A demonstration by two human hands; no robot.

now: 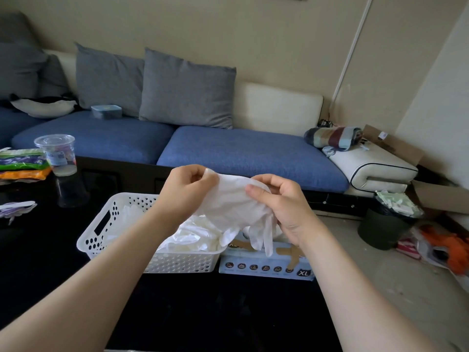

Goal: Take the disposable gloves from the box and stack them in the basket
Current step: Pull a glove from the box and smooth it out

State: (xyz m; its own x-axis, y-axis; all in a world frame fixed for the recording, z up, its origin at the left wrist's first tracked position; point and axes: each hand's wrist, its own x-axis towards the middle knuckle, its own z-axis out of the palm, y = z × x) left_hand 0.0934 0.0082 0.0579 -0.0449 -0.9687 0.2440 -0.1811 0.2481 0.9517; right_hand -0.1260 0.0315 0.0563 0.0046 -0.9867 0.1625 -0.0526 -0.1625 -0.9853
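Note:
A white disposable glove [237, 207] hangs in the air between both hands, its fingers drooping toward the glove box. My left hand [184, 193] pinches its cuff at the upper left. At the right side of the cuff, my right hand [281, 203] pinches the same glove. Below sits a white perforated plastic basket [101, 235] holding a loose pile of white gloves [193, 235]. The light blue glove box [264, 265], marked XL, lies right beside the basket on the black table, partly hidden by my right forearm.
The black table [203, 311] also carries a clear plastic cup [57, 154] and colourful packets [22, 163] at the far left. A blue sofa [241, 153] with grey cushions stands behind. A dark bin [385, 224] and clutter sit on the floor at right.

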